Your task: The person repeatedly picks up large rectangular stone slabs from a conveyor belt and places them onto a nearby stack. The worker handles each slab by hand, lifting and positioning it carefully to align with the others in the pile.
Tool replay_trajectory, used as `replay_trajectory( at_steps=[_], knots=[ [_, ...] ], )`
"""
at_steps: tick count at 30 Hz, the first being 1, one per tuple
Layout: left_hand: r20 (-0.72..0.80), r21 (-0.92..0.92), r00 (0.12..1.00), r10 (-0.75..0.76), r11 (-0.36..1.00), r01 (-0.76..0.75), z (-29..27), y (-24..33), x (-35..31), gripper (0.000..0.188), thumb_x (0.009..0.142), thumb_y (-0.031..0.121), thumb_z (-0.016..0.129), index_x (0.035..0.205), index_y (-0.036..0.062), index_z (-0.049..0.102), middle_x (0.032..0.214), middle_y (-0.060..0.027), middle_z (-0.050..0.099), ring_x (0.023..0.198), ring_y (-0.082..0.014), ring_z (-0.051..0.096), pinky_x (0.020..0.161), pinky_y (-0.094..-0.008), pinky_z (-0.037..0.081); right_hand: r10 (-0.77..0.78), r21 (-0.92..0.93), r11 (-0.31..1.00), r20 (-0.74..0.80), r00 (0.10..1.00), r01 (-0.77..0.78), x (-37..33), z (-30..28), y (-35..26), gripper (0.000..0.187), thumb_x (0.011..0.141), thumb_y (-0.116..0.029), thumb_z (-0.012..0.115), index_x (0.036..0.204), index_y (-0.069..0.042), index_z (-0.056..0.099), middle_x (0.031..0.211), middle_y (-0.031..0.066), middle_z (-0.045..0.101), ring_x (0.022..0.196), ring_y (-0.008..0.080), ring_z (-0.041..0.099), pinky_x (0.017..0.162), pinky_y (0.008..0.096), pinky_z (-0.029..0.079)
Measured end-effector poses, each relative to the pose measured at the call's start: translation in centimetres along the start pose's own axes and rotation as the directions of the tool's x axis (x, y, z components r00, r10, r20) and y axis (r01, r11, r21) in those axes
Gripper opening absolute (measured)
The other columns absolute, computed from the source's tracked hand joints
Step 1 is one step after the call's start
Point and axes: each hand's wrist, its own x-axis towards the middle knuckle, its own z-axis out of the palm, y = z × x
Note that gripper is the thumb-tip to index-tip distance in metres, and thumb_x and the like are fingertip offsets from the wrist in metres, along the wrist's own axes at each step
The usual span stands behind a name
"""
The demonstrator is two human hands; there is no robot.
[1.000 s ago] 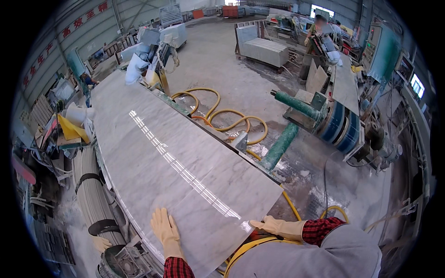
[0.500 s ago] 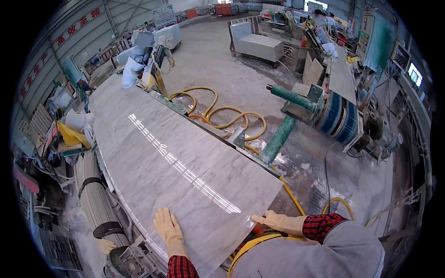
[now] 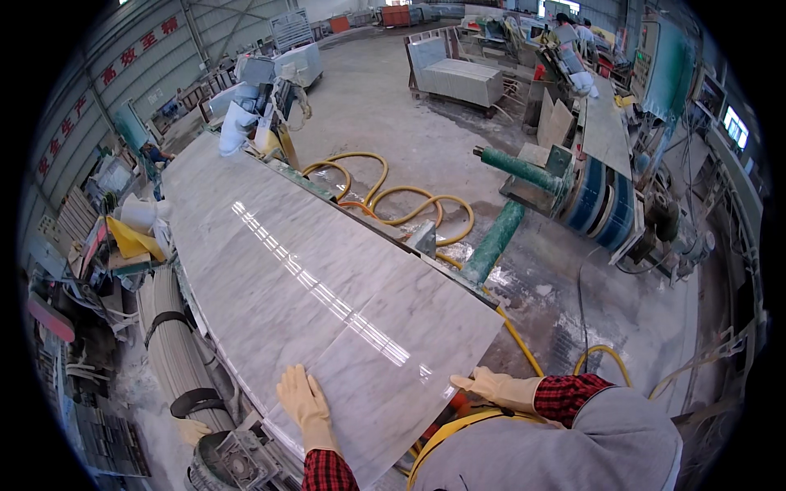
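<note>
A long grey-veined, polished stone slab (image 3: 270,245) reaches from in front of me toward the far left, with a thin seam-like line crossing its nearer part. My left hand (image 3: 304,403), in a cream rubber glove, lies flat on the slab's near end with its fingers stretched. At the right end edge is my right hand (image 3: 501,388) in a matching glove. Its fingertips meet the slab's edge, and the other fingers are partly hidden, so I cannot tell whether it grips. A bright band of reflected light runs along the glossy top.
A yellow hose (image 3: 385,204) loops over the floor beyond the slab. Green metal cylinders (image 3: 495,241) and a machine with blue rollers (image 3: 602,204) stand to the right. Left of the slab are a strapped ribbed bundle (image 3: 168,327), a motor (image 3: 225,462) and a pale glove (image 3: 192,430).
The view has shifted slightly. The light band now breaks near its close end, leaving a small separate glint. Both hands stay in nearly the same places on the slab.
</note>
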Motion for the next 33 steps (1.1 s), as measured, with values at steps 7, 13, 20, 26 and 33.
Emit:
replay_trajectory(
  at_steps=[7,13,20,26,33],
  knots=[
    [0.189,-0.031,0.971,-0.148,0.987,0.156,-2.3,1.4,1.3,0.033,0.100,0.025,0.066,0.125,0.0035,0.070,0.121,-0.0228,0.072,0.114,-0.0427,0.065,0.100,-0.0526,0.048,-0.043,0.017,0.999,0.019,0.999,0.043,-0.3,-0.3,0.2,0.107,0.090,-0.090,0.051,0.144,0.001,0.065,0.146,0.0263,0.066,0.138,0.0458,0.061,0.116,0.0508,0.046],
    [0.592,0.013,0.757,-0.275,0.943,0.333,-4.1,-1.0,5.1,0.053,0.100,0.053,0.064,0.110,0.0032,0.076,0.104,-0.0275,0.075,0.100,-0.0436,0.071,0.089,-0.0485,0.055,-0.163,0.061,0.985,-0.022,0.986,0.164,1.8,1.4,2.1,0.102,0.092,-0.087,0.051,0.140,0.002,0.068,0.141,0.0261,0.069,0.135,0.0430,0.063,0.113,0.0504,0.048],
    [0.752,0.039,0.603,-0.267,0.931,0.364,-4.3,-1.9,6.3,0.073,0.096,0.071,0.061,0.114,0.0025,0.076,0.111,-0.0285,0.075,0.110,-0.0445,0.071,0.096,-0.0484,0.053,-0.194,0.214,0.957,-0.027,0.981,0.195,-0.4,1.4,1.4,0.089,0.096,-0.080,0.056,0.132,-0.001,0.074,0.133,0.0216,0.075,0.128,0.0373,0.069,0.109,0.0458,0.051],
    [0.749,-0.028,0.620,-0.236,0.923,0.385,-5.0,-0.9,6.8,0.071,0.092,0.070,0.068,0.098,-0.0009,0.077,0.096,-0.0263,0.076,0.093,-0.0389,0.073,0.085,-0.0486,0.053,-0.183,0.688,0.725,0.247,0.952,-0.039,4.1,4.9,3.6,0.069,0.106,-0.063,0.055,0.138,-0.003,0.069,0.143,0.0161,0.070,0.135,0.0335,0.064,0.116,0.0441,0.048],
    [0.758,-0.074,0.585,-0.289,0.853,0.517,-9.6,1.1,6.1,0.057,0.087,0.058,0.078,0.091,0.0009,0.078,0.085,-0.0209,0.075,0.082,-0.0356,0.073,0.078,-0.0450,0.052,-0.365,0.757,-0.082,0.583,0.726,-0.649,5.2,5.7,1.1,0.063,0.118,-0.029,0.025,0.175,-0.015,0.004,0.183,0.0002,0.013,0.167,0.0237,0.013,0.137,0.0558,0.020]
  ],
)
